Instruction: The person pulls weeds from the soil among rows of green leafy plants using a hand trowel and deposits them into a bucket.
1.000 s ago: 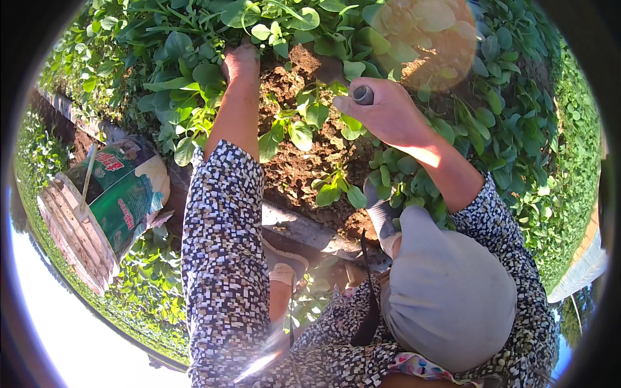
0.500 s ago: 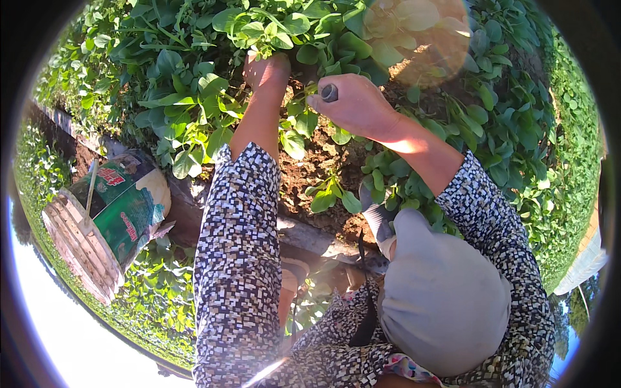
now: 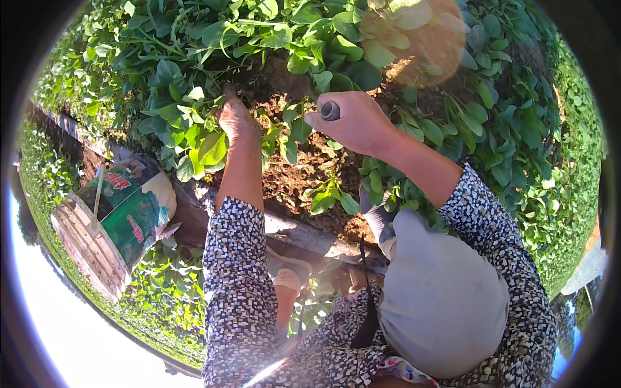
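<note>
My right hand [image 3: 359,123] is closed round the dark, round-ended handle [image 3: 330,111] of a hand tool, over bare brown soil [image 3: 297,184]. The tool's working end is hidden below the fist. To its left, my left hand [image 3: 239,123] reaches down among leafy green plants [image 3: 200,145] at the edge of the bare patch. Leaves and shadow cover its fingertips, so whether it grips a stem does not show. A small seedling [image 3: 328,197] stands in the soil nearer to me, below the right hand.
A green and white bucket [image 3: 132,216] lies tipped at the left, with a thin pale stick against it. A pale bed edging [image 3: 310,238] crosses in front of me. Dense leafy greens [image 3: 504,123] grow at the right. A smooth grey rounded shape [image 3: 446,297] fills the lower right.
My left hand has moved left and nearer, from under a leafy plant at the top to the plants beside the bare soil. My right hand keeps its place on the handle.
</note>
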Available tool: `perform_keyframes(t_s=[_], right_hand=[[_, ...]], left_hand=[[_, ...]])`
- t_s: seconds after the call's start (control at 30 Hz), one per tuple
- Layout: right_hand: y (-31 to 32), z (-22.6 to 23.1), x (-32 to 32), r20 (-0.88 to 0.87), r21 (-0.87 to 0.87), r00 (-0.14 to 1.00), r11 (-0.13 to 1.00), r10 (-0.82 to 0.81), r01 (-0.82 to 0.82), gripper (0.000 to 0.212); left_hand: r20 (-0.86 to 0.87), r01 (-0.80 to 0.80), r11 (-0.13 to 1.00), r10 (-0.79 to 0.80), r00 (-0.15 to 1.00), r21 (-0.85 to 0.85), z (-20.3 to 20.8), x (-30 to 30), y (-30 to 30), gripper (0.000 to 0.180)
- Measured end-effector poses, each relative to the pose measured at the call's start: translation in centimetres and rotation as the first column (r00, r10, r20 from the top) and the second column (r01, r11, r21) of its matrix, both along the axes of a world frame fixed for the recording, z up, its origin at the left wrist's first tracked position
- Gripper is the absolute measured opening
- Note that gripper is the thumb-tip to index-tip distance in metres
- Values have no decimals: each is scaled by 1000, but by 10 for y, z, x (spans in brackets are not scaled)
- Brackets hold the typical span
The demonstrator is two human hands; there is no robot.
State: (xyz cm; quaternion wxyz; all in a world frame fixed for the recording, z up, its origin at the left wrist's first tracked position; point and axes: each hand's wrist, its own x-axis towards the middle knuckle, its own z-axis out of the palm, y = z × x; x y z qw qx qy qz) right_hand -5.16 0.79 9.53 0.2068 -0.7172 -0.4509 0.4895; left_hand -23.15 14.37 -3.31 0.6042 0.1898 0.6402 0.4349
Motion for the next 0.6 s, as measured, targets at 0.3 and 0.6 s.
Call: perform_keyframes(t_s=[0.3,0.6], right_hand=[[9,-13,-16,0,-13,999,999,50,-50,33],[47,-49,-36,105,314,984,934,144,-171,34]], left_hand=[[-911,754,627,-401,95,-197,-7,15,50,54],[-712,652,290,-335,-617,-701,-24,-9,86,30]])
